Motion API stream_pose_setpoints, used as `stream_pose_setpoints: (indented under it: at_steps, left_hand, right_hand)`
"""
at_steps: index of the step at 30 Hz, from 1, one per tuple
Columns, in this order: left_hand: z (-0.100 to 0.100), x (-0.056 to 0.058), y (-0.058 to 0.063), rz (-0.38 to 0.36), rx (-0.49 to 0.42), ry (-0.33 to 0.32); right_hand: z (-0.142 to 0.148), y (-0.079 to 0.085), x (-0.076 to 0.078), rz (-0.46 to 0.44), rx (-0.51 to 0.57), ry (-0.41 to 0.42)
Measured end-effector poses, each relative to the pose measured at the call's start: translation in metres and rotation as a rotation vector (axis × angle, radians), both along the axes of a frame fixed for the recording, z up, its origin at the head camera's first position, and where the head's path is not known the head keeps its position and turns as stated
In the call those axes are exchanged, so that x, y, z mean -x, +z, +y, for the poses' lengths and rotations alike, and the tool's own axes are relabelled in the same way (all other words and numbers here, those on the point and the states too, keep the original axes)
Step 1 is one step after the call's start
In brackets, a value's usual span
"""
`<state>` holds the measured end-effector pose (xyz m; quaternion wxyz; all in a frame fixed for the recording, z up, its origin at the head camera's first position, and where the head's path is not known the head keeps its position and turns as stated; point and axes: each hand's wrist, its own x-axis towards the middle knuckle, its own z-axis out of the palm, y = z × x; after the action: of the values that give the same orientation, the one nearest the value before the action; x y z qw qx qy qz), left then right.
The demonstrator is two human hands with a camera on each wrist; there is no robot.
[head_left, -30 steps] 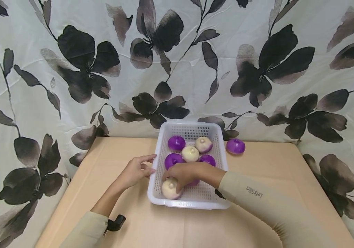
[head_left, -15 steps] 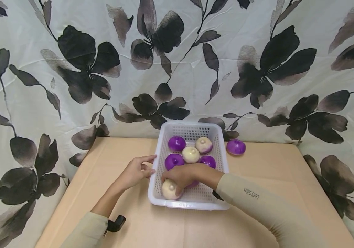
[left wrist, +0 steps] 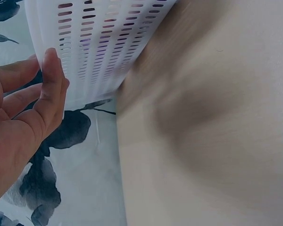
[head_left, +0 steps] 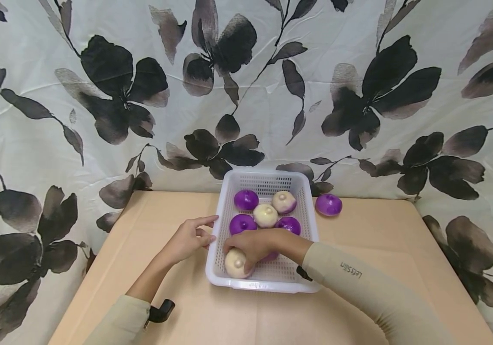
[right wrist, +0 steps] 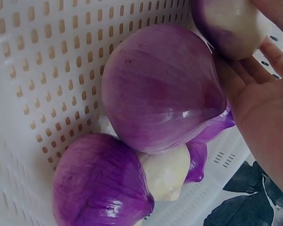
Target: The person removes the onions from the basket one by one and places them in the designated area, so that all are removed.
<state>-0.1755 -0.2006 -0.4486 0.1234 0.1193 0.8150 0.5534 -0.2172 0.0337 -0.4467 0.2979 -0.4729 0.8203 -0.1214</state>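
Observation:
In the head view, my right hand (head_left: 252, 243) reaches into a white perforated basket (head_left: 268, 286), its fingers and thumb around a white-and-purple turnip (head_left: 235, 264) at the near left corner. The right wrist view shows that turnip (right wrist: 236, 28) against the fingers, beside a large purple onion (right wrist: 162, 89). Part of this onion is hidden under my hand in the head view. My left hand (head_left: 189, 240) touches the basket's left side with its fingertips. Seen from the left wrist, those fingers (left wrist: 52, 75) lie against the outer wall and rim.
More purple onions (head_left: 246, 199) and pale turnips (head_left: 265, 215) fill the far part of the basket. One purple onion (head_left: 328, 204) sits on the tan table (head_left: 380, 230) right of the basket. A floral cloth (head_left: 289, 96) hangs behind the table.
Both hands, the basket and its contents stay almost where they were. At the left edge, the floral cloth shifts slightly leftward.

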Motion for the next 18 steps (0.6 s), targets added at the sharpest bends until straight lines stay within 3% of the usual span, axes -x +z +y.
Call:
stream_pose_setpoints:
  at_steps: [7, 18]
  left_hand:
    - [-0.001, 0.000, 0.002, 0.014, 0.016, -0.005]
    - [-0.003, -0.001, 0.003, 0.010, 0.014, -0.025]
  right_hand:
    - [0.003, 0.004, -0.001, -0.040, 0.034, -0.015]
    - [0.021, 0.027, -0.002, -0.037, 0.058, -0.075]
